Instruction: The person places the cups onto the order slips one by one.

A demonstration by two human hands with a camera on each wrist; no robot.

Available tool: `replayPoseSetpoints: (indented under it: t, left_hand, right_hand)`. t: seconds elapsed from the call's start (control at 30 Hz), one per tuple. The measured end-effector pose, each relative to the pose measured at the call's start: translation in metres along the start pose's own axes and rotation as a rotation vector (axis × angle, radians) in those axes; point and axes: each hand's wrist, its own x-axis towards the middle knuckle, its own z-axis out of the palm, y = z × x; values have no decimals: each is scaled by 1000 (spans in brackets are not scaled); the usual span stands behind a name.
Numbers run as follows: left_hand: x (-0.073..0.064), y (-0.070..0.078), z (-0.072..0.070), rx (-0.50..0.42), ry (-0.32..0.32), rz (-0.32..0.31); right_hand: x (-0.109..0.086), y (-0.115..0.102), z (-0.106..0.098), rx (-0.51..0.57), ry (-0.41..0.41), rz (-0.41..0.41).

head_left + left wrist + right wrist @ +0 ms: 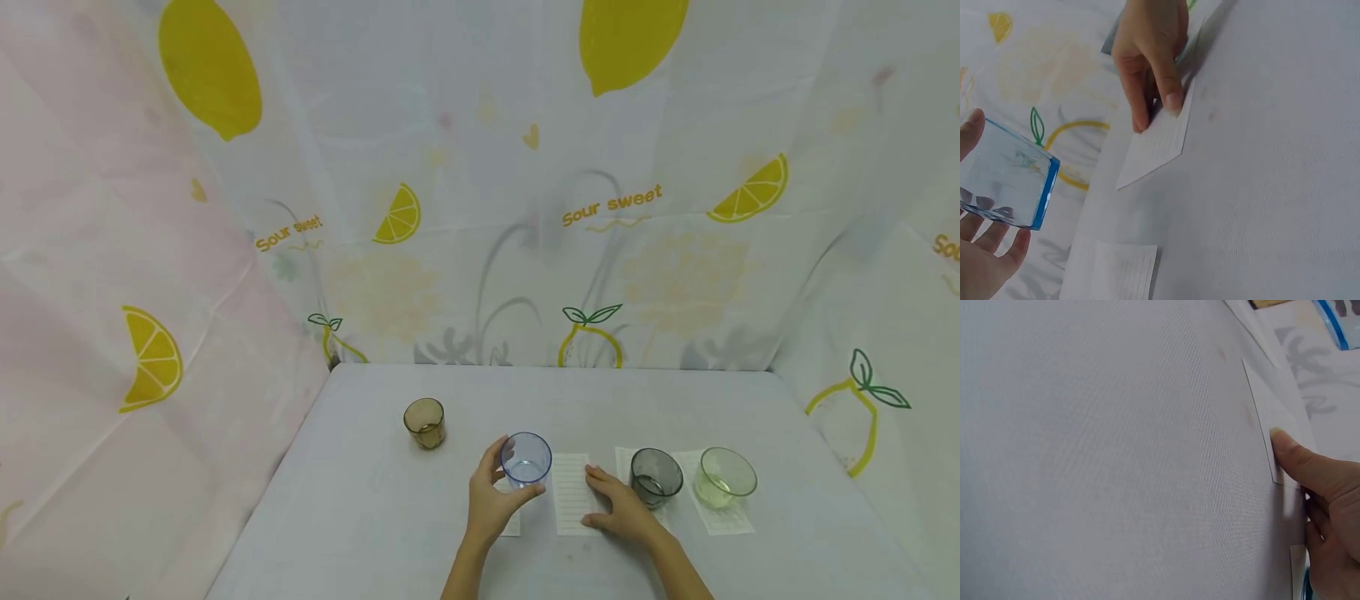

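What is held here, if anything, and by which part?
The left grip holds the blue glass by its side wall; the right grip only touches the lined paper, with no hold visible.

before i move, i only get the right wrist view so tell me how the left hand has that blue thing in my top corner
Observer: The left hand holds it, thumb and fingers around the sides of a clear blue glass.
Operator: ok and which glass is farthest right, i can't see that end
Observer: A pale green glass, standing on a paper slip.
Operator: and at the other end, is there paper under that glass too
Observer: No, the amber glass at far left stands straight on the white table cover.
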Motion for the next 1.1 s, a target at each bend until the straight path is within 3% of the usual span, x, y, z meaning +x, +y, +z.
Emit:
replayPoseSetpoints:
  t: [0.33, 0.6, 0.83, 1.1]
  left_hand:
    - [3, -5, 19, -2, -29, 10]
    - [1, -6, 30, -15, -54, -44]
    - [0, -8, 38, -30, -69, -41]
    - [-3, -16, 50, -45, -87, -70]
  right_hand:
    - [0, 0, 0, 2, 8, 10]
    - [1, 3, 1, -1, 6, 5]
    - [-1, 2, 2, -11, 31, -27]
    - [-2, 2, 2, 24, 38, -1]
